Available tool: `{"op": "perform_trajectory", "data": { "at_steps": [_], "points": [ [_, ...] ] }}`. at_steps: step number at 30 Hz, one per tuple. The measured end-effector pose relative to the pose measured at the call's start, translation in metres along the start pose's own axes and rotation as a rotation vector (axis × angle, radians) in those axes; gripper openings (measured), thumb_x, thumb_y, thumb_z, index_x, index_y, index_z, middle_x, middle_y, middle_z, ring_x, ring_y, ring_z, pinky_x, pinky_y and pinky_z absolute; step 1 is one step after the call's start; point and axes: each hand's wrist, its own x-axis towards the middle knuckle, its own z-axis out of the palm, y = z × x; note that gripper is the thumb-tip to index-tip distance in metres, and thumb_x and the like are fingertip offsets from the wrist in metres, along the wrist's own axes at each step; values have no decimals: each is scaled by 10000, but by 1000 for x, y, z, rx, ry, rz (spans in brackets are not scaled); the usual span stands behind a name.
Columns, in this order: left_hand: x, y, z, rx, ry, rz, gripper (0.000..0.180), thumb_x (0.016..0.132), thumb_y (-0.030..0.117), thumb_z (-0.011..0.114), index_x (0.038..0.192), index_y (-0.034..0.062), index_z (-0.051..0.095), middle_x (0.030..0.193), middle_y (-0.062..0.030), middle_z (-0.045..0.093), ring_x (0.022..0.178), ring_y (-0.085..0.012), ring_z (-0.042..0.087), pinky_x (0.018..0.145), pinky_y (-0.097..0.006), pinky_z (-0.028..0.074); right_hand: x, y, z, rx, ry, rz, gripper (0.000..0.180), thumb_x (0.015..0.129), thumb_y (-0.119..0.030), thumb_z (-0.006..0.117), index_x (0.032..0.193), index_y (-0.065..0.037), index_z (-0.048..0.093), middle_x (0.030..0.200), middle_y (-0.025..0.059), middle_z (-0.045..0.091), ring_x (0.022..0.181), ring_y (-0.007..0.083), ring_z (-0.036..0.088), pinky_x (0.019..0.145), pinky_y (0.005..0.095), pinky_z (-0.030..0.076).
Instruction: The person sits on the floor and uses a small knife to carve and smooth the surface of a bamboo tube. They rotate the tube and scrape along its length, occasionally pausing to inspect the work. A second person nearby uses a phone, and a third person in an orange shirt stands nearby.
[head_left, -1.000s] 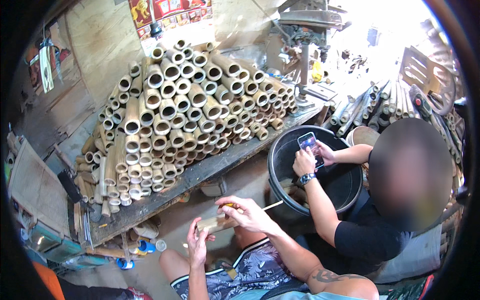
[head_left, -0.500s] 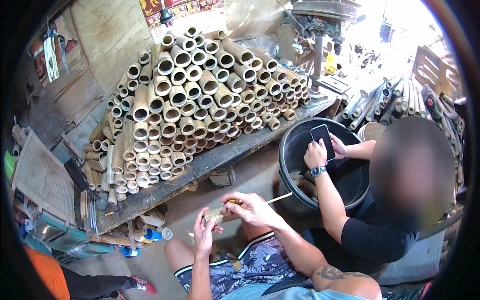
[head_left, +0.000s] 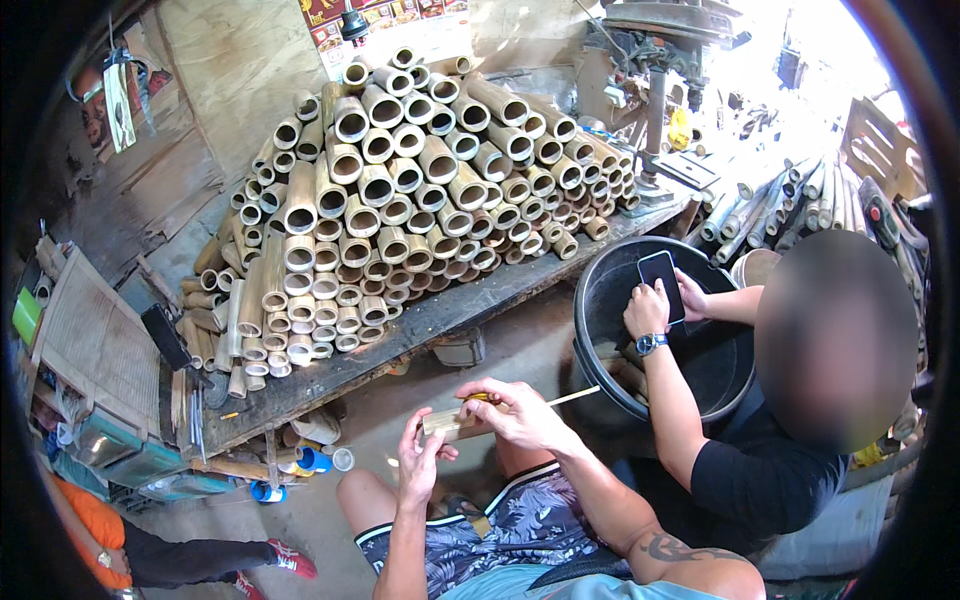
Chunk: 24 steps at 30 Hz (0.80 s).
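My left hand (head_left: 420, 455) grips the near-left end of a short, pale bamboo piece (head_left: 447, 425), thumb and fingers on either side of it. Over the piece's other end bends my right hand (head_left: 525, 415), its fingers closed on a small yellow, pencil-like thing (head_left: 483, 397). A thin pale stick (head_left: 574, 396) juts out to the right from behind my right hand; its inner end is hidden, so I cannot tell what holds it. Both hands are above my lap, in front of the bench.
A large stack of cut bamboo tubes (head_left: 400, 180) fills the dark bench (head_left: 400, 345). At right, a person holding a phone (head_left: 660, 285) leans over a black tub (head_left: 590, 300) with bamboo pieces inside. A drill press (head_left: 655, 120) stands behind. Another person's leg (head_left: 200, 555) shows lower left.
The whole view has shifted, so things sit a little farther right and lower. My hands keep nearly the same hold on the bamboo piece. More of the lower-left person shows.
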Motion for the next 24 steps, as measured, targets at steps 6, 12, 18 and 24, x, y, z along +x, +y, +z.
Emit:
{"op": "perform_trajectory", "data": {
  "at_steps": [6, 12, 18, 24],
  "points": [
    [0, 2, 1, 4, 7, -15, 498, 1021, 90, 625, 1485, 26, 458, 1295, -157, 623, 738, -153, 713, 651, -263, 587, 0, -1, 0, 9, 3, 1, 264, 1052, -158, 609, 1279, -33, 659, 928, 88, 766, 831, 159, 733, 761, 318, 586],
    [0, 4, 1, 2, -1, -15, 495, 1024, 92, 626, 1485, 28, 460, 1293, -158, 625, 740, -155, 713, 654, -264, 589, 0, -2, 0, 49, -2, 37, 260, 1054, -148, 605, 1281, -32, 657, 929, 88, 766, 837, 155, 733, 773, 311, 586],
    [0, 2, 0, 3, -2, -11, 498, 1025, 103, 636, 1485, 27, 460, 1286, -164, 631, 739, -158, 714, 647, -272, 593, -1, -2, -1, 22, -3, 28, 260, 1058, -141, 597, 1285, -29, 655, 937, 88, 769, 855, 153, 733, 791, 309, 584],
    [0, 0, -1, 12, -8, 3, 504, 1027, 108, 635, 1491, 26, 455, 1280, -164, 633, 742, -159, 715, 642, -273, 594, -1, -1, 0, 46, -4, 30, 258, 1060, -137, 594, 1284, -25, 655, 944, 87, 771, 863, 154, 733, 797, 312, 583]
  ]
}}
